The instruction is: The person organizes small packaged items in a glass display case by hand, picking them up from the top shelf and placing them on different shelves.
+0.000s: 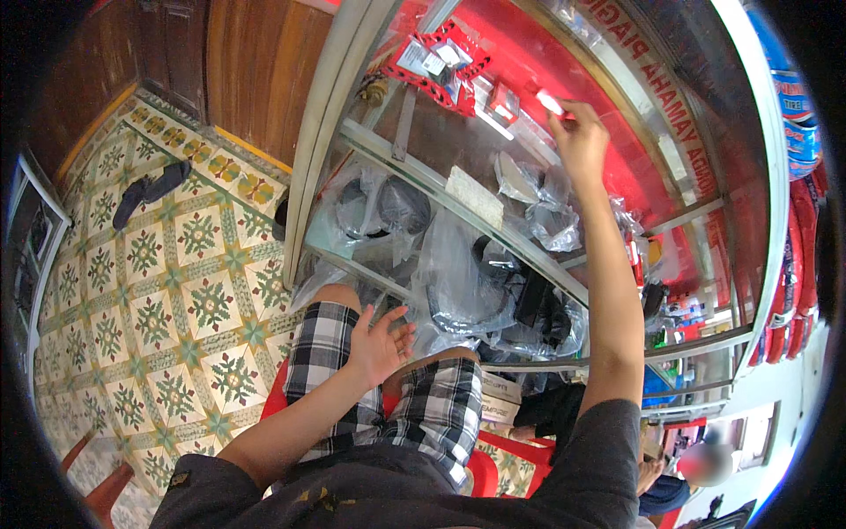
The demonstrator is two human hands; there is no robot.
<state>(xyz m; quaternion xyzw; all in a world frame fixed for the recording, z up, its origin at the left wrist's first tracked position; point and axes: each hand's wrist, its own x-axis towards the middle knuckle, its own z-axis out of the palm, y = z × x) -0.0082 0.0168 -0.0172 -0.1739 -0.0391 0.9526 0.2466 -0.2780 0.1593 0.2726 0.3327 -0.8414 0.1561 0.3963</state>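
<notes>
My right hand (581, 142) reaches into a glass display case and pinches a small red-and-white packet (550, 104) between thumb and fingers. Left of it on the upper shelf lie a small red box (503, 104) and a red basket (472, 106) with packaged parts. Below my right hand are clear plastic-wrapped parts (554, 225). My left hand (383, 345) is held over my lap, palm up and fingers apart, with nothing in it. Near it, on the lower shelf, lie round dark parts in clear plastic bags (469, 297).
The case's metal frame (324, 132) rises at the left, and a glass shelf edge (462, 211) crosses between my hands. Cardboard boxes (500, 399) stand by my right knee. Sandals (152, 188) lie on the tiled floor. Another person (667, 489) is at the lower right.
</notes>
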